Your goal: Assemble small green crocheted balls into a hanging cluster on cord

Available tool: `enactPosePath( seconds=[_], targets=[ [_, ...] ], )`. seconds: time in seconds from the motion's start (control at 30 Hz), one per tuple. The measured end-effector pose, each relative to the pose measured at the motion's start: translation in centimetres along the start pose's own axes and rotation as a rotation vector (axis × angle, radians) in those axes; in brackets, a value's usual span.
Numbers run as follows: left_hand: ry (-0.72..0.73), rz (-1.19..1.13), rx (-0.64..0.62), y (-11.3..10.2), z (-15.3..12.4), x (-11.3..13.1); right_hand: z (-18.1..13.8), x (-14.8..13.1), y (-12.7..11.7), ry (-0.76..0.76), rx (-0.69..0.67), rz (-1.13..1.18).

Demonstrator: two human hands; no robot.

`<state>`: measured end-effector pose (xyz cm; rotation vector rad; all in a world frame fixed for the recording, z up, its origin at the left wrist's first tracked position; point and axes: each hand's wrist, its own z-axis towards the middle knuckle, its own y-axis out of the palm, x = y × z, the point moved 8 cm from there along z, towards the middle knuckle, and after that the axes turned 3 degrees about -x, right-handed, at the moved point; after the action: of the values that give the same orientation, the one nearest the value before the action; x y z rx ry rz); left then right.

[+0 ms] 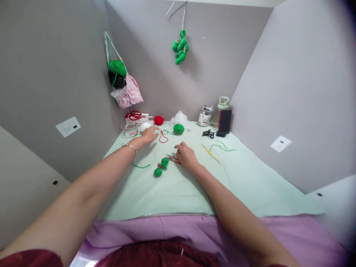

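My left hand [150,135] stretches to the back of the table, fingers extended beside a white yarn ball [145,127] and a red yarn loop [163,139]. My right hand [186,155] is closed, fingers curled, around the red handles of small scissors [172,158]; the blades point left. Part of the handles is hidden under the hand. Just left of the blades lies a green crocheted piece [158,172] with round ends and red and white bits. A green yarn ball [178,129] sits behind, between the hands.
A red yarn ball [158,120], white stuffing [179,118] and a clear tub [129,129] stand at the back. To the right are a yellow crochet hook [210,153], a pen cup [205,117], a bottle [222,105] and a phone [225,121]. A bag [130,89] hangs left.
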<state>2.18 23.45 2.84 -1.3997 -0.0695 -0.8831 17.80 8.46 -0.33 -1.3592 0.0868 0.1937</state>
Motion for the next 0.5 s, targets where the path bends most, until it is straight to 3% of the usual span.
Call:
enactPosePath(
  seconds=[0.13, 0.23, 0.33, 0.5],
  targets=[
    [0.045, 0.078, -0.010, 2.9, 0.3, -1.7, -0.1, 0.1, -0.1, -0.029, 0.036, 0.070],
    [0.046, 0.096, 0.016, 3.9, 0.0, -3.0, -0.2, 0.2, 0.0, -0.051, 0.046, 0.110],
    [0.072, 0.081, 0.054, 3.6, -0.3, -4.1, -0.3, 0.0, -0.1, -0.060, 0.039, 0.136],
    [0.092, 0.039, 0.142, 1.1, -1.1, -5.5, -0.3, -0.2, -0.7, -0.060, 0.043, 0.159]
  ],
)
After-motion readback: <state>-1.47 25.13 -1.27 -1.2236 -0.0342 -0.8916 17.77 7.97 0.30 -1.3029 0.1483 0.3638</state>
